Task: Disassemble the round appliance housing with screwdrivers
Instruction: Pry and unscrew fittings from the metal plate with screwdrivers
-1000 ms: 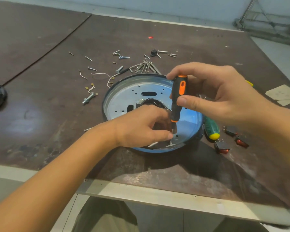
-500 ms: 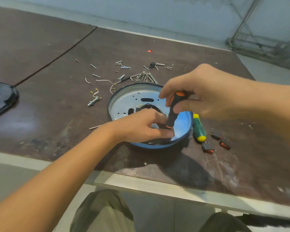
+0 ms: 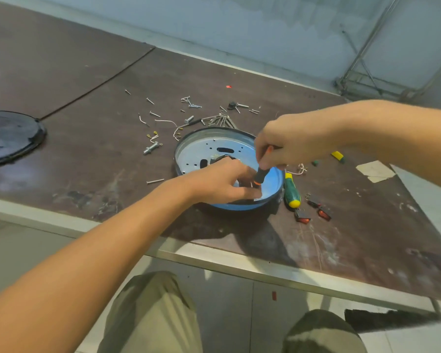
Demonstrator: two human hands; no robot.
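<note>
Both hands meet over the housing, which sits near the front edge of the table. The right hand grips a screwdriver point-down, its tip hidden behind the left hand, whose fingers curl into the housing; whether they hold anything I cannot tell.

Screwdriver tip hidden behind the left hand — black disc, perhaps a lid, cropped at left.
</note>
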